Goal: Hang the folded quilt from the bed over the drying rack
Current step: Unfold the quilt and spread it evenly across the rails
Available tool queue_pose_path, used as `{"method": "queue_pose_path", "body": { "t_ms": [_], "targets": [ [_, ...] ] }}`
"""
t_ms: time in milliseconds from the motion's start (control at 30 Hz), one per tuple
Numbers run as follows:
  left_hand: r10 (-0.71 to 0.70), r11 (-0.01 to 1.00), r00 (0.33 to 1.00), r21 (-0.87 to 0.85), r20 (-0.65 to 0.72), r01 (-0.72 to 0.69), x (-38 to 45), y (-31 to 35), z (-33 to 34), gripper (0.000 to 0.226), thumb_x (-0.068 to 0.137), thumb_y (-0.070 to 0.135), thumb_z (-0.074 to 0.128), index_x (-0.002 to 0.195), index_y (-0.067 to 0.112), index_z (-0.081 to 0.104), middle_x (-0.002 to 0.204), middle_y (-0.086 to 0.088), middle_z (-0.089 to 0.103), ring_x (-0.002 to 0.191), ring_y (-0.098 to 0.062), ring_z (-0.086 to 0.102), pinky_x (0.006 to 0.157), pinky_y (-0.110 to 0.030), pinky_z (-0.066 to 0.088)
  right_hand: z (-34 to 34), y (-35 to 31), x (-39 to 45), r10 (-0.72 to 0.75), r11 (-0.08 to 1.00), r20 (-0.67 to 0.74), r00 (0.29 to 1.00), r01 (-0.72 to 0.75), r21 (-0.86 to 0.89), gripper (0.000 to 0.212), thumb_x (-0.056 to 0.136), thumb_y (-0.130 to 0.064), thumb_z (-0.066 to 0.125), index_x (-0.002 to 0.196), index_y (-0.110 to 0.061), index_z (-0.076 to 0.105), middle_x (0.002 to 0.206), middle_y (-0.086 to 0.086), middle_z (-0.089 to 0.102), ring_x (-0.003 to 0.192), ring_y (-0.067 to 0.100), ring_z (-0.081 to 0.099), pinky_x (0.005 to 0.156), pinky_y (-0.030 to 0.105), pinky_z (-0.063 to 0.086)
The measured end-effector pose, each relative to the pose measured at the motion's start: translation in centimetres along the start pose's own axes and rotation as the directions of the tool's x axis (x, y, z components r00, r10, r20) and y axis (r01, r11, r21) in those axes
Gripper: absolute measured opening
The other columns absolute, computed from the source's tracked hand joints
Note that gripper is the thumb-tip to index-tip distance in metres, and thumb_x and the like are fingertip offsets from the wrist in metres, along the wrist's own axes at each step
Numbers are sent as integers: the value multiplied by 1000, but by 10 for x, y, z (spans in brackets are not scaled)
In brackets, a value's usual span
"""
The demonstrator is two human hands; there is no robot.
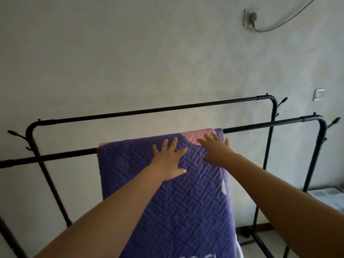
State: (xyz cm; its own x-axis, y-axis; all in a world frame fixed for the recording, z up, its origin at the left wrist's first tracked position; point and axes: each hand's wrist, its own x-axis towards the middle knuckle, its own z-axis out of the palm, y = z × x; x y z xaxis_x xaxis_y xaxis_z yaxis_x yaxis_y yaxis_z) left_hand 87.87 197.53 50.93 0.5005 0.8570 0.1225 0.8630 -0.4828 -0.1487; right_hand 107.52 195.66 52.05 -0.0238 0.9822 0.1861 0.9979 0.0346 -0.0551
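Note:
A purple quilt (167,202) with a stitched maze pattern and a pink patch near its top hangs over the near bar of a black metal drying rack (260,125). It drapes down the side facing me. My left hand (168,162) lies flat on the quilt just below the bar, fingers spread. My right hand (216,150) rests flat beside it, nearer the quilt's right edge, fingers spread over the pink patch. Neither hand grips the cloth.
The rack has a second, farther bar (149,110) close to a pale wall, with hooks at both ends. A wall switch (319,94) and a plug with a cable (251,17) are on the wall. Pale items (325,196) sit low at the right.

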Motion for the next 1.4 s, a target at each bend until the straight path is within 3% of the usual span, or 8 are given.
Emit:
{"method": "queue_pose_path", "body": {
  "t_ms": [267,433,600,833,1067,1200,1300,1400],
  "targets": [
    [-29,998,970,45,-241,41,95,92,-7,74,95,52,46,153,32,4,163,-11,-3,149,-37,2,116,-61,13,-13,99,36,-123,991,-111,986,117,-58,79,91,-30,61,153,-25,12,162,3,11,149,26,6,119,53,6],
    [-194,979,892,-20,-408,204,143,129,2,62,76,52,72,123,14,61,127,-13,61,119,-31,56,101,-46,44,-13,122,60,-190,981,-204,960,193,-5,59,92,-20,61,145,-23,36,141,5,50,131,25,44,110,36,33],
    [-369,923,848,-47,-381,381,163,148,6,40,93,34,53,129,20,47,125,-10,54,121,-35,47,101,-57,37,-6,118,92,-137,975,-301,944,181,126,22,91,-18,59,112,-18,63,103,5,63,103,23,58,85,32,51],
    [-310,931,849,43,-427,362,169,137,5,28,96,21,50,123,25,51,107,-7,62,100,-32,60,87,-47,45,5,124,109,-156,951,-328,932,232,207,8,92,-17,56,96,-13,62,91,6,64,88,24,59,71,31,48],
    [-325,916,873,110,-363,387,156,91,-4,20,93,9,46,110,14,56,104,-10,58,97,-33,59,75,-41,47,1,131,107,-174,972,-340,924,216,90,11,91,-20,58,102,-17,62,96,5,65,89,25,60,86,33,45],
    [-360,890,882,172,-304,423,137,59,-3,22,95,12,46,113,14,57,110,-7,60,105,-27,58,91,-39,44,-1,128,103,-151,978,-312,938,187,90,12,90,-20,62,102,-18,63,95,3,65,88,24,59,88,32,43],
    [-470,845,826,112,-312,523,125,31,-2,21,95,13,46,107,23,61,108,-2,60,104,-27,59,107,-56,30,-5,122,103,-114,986,-271,956,143,91,12,90,-21,62,102,-18,62,95,3,65,88,25,59,87,32,42],
    [-494,860,838,9,-232,510,114,3,-3,25,95,16,44,111,23,62,112,-6,58,102,-32,60,96,-49,44,-12,106,105,-66,998,-201,977,69,5,14,90,-22,61,104,-21,61,87,0,62,80,21,55,85,30,37]
  ]
}}
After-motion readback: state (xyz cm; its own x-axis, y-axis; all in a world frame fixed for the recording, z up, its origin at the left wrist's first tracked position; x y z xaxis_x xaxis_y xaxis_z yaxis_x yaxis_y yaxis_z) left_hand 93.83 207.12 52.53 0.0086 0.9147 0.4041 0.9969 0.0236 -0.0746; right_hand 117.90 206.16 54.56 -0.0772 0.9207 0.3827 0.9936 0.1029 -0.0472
